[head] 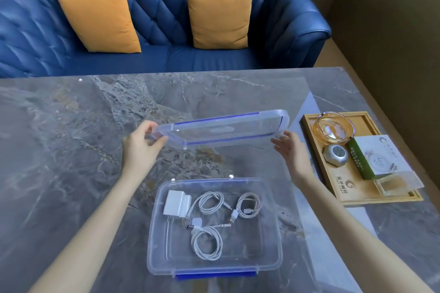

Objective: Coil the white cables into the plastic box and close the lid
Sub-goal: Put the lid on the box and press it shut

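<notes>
A clear plastic box with a blue front latch stands open on the marble table near me. Inside lie three coiled white cables and a white charger plug. The clear lid with blue seal lines is held in the air beyond the box, tilted. My left hand pinches its left end. My right hand touches its right end with fingers spread along the edge.
A wooden tray at the right holds a glass ashtray, a silver round object, a green and white box and a small glass dish. A blue sofa with two orange cushions stands behind the table.
</notes>
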`<state>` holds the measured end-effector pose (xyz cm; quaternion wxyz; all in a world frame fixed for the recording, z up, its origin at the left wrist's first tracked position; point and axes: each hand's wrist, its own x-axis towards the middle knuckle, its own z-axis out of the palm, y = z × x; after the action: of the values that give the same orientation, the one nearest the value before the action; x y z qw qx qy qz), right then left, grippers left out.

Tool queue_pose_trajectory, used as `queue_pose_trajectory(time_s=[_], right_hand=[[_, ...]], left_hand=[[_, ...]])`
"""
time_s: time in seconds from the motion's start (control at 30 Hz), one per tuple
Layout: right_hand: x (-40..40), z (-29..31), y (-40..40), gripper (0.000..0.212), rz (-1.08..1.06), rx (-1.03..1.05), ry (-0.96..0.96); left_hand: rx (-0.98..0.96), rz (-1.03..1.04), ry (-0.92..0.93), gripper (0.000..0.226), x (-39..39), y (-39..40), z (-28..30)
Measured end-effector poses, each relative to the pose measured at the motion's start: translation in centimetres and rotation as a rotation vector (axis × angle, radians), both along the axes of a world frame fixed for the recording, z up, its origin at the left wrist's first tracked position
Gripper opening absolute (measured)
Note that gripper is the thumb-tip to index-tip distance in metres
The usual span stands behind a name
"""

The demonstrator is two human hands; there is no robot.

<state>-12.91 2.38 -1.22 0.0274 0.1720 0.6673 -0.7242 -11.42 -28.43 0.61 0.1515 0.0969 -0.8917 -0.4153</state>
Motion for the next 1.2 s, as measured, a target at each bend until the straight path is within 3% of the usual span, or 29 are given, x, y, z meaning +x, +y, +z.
queue_pose_trajectory(time_s=[0.1,0.17,0.27,0.37,0.43,0.5,0.7,1.2], right_hand=[[1.0,1.5,0.0,0.035,0.012,-0.181,-0.059],[1.9,1.8,0.0,0.046,0.098,-0.324,-0.119],[3.8,1.5,-0.6,0.043,0.204,-0.365,-0.136],[5.8,0.2,-1.2,0.033,0.246,-0.11,-0.085],[6.9,-1.0,-1.0,0.044,0.305,0.15,-0.018],[7.9,-2.0,-1.0,0.052,0.364,0.279,0.01],[9.3,-3.7,-1.0,0.054,0.426,0.371,-0.016],[11.9,-4.1,-1.0,0.055,0.503,0.657,0.115]], left_hand=[[-0.021,-0.068,0.059,0.023,3.8,-0.4,0.0],[0.024,-0.113,0.097,0.043,6.4,-0.8,-0.1],[-0.126,-0.155,0.19,0.047,10.0,-1.1,-0.9],[-0.279,-0.186,0.165,0.055,13.7,-0.5,-2.2],[-0.317,-0.245,0.116,0.063,15.6,-0.4,-3.2],[-0.312,-0.289,0.035,0.067,16.7,-0.6,-4.0],[-0.21,-0.371,-0.218,0.075,19.5,-0.7,-4.4],[-0.305,-0.417,-0.275,0.083,21.0,-0.9,-6.2]])
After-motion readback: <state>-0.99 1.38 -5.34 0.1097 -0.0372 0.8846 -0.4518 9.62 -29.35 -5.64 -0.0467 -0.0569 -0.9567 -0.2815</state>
